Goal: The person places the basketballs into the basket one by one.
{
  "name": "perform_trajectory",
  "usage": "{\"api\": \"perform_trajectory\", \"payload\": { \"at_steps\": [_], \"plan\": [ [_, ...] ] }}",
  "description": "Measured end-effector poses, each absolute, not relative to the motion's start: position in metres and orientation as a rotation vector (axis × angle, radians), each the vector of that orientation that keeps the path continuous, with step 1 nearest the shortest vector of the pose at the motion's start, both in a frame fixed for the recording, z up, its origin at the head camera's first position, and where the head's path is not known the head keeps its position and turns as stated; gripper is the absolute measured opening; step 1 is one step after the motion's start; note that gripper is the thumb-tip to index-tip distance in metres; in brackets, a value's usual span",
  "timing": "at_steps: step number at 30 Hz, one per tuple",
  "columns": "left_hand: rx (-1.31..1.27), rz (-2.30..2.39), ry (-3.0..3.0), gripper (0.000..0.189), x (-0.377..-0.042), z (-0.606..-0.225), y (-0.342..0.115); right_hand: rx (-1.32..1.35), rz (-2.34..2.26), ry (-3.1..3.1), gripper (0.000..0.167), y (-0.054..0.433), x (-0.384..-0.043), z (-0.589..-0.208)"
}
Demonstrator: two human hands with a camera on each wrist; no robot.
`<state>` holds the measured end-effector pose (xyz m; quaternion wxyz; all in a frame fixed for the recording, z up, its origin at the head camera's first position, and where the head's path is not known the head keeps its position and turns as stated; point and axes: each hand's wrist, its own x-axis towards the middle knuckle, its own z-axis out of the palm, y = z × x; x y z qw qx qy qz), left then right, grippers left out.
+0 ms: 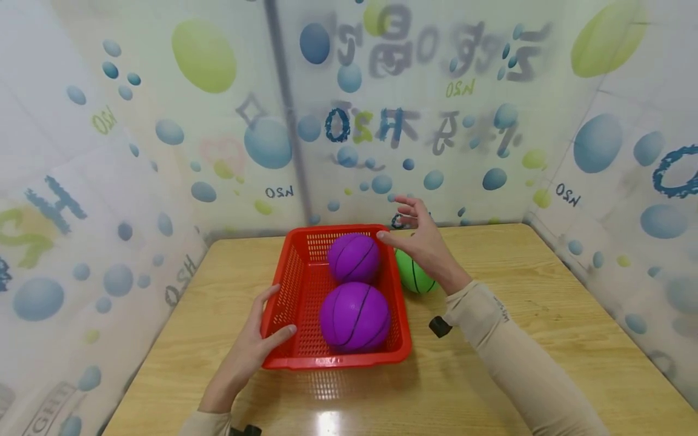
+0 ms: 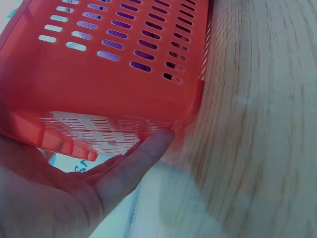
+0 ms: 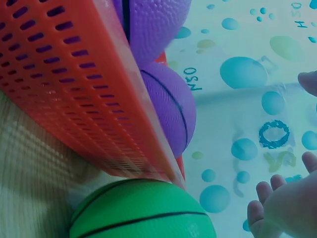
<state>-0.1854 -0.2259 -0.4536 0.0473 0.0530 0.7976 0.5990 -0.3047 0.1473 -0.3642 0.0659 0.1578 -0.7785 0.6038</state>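
Observation:
A red plastic basket (image 1: 337,362) with slotted walls stands on the wooden table, holding a larger purple ball (image 1: 355,317) in front and another purple ball (image 1: 354,259) behind it. My left hand (image 1: 252,339) grips the basket at its left wall, thumb over the rim and fingers along the outside. Beside the basket's right wall sits a green ball (image 1: 415,275) with black lines, partly covered by my right hand (image 1: 422,239) in the head view. That right hand is raised above the ball, fingers spread and nothing in them. The right wrist view shows the green ball (image 3: 143,213) close against the basket.
The wooden table (image 1: 491,339) is backed by a pale curtain (image 1: 338,163) printed with blue and green dots and letters. Similar printed sheets hang at the left and right sides. A small black device (image 1: 439,326) sits at the right wrist.

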Motion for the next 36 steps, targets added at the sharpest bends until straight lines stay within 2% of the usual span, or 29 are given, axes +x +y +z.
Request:
{"api": "perform_trajectory", "payload": {
  "at_steps": [21,36],
  "plan": [
    [0.153,1.841,2.425,0.085,-0.183,-0.452,-0.226,0.300,1.856,-2.278,0.094,0.192,-0.304,-0.358],
    [0.152,1.836,2.430,0.086,-0.183,-0.452,-0.226,0.205,1.868,-2.345,0.105,0.205,-0.308,-0.374]
  ]
}}
